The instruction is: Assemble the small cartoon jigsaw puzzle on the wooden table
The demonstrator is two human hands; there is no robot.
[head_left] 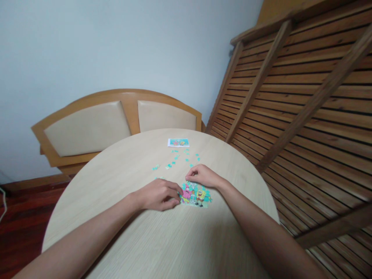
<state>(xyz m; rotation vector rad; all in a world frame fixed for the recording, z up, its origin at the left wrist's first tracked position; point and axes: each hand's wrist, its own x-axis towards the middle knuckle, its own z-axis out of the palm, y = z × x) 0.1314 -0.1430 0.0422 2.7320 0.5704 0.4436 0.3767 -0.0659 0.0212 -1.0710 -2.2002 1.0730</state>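
between both hands (159, 195) (202, 176) lies the half-built puzzle (196, 195).

One round table (139, 236) fills the view. Two hands work at it, one left hand (158, 195) and one right hand (202, 175), both belonging to the same person. Between them lies one partly joined puzzle (195, 195), on which two cartoon figures show clearly, one pink and one yellow. Beyond it lies one small picture card (178, 142). The loose pieces (156, 167) scattered between the card and the puzzle number roughly a dozen; they are too small for an exact count. Behind the table stands one wooden seat back (130, 97) with two pale cushions (87, 130), side by side. One slatted frame (305, 77) leans at the right.
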